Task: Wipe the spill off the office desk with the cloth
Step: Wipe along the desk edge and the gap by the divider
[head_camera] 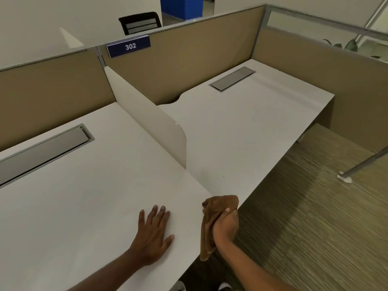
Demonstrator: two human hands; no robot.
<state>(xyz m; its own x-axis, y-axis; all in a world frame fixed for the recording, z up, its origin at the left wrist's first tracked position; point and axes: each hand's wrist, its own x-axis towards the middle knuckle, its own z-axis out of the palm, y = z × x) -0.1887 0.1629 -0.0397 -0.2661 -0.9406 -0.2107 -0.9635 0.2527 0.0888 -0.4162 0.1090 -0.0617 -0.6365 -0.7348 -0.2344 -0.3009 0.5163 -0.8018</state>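
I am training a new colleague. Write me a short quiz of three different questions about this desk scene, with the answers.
1. True or false: the left hand lies flat on the desk.
2. Which hand holds the brown cloth? A) left B) right C) both
3. Fill in: the blue sign on the partition reads ___.

Key: 1 true. 2 B, the right hand grips it at the desk's edge. 3 302.

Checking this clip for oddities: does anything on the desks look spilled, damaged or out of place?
Nothing stands out. No spill shows on the white laminate desk; only a tiny dark speck lies past the divider. The right hand grips the bunched brown cloth at the desk's edge.
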